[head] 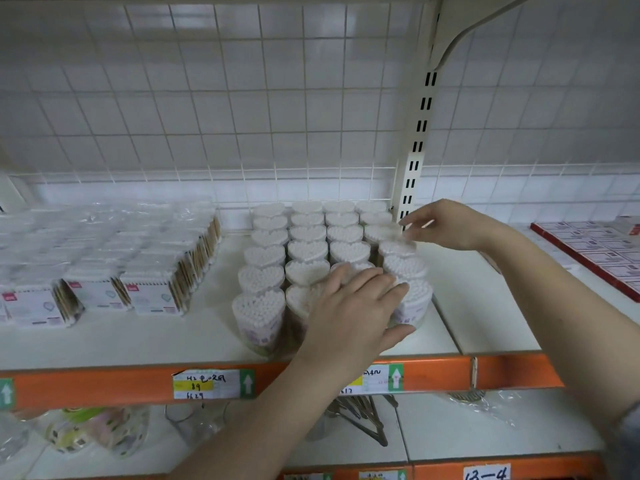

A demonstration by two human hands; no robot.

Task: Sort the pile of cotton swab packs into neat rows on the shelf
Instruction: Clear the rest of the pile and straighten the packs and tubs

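Note:
Several heart-shaped clear packs of white cotton swabs (306,251) stand upright in rows on the white shelf (138,341), right of its middle. My left hand (353,306) lies over the front packs of the third row, fingers spread and straight, thumb against the front right pack (414,303). My right hand (446,223) reaches to the rightmost row near the back, its fingertips touching the top of a pack (381,232) there. The packs under my left hand are hidden.
Flat rectangular packs of wooden-stick swabs (104,258) fill the shelf's left side. A slotted upright post (412,168) stands behind the rows. Red-edged card packs (595,251) lie at far right. The orange shelf edge (138,386) carries price labels; goods sit on the shelf below.

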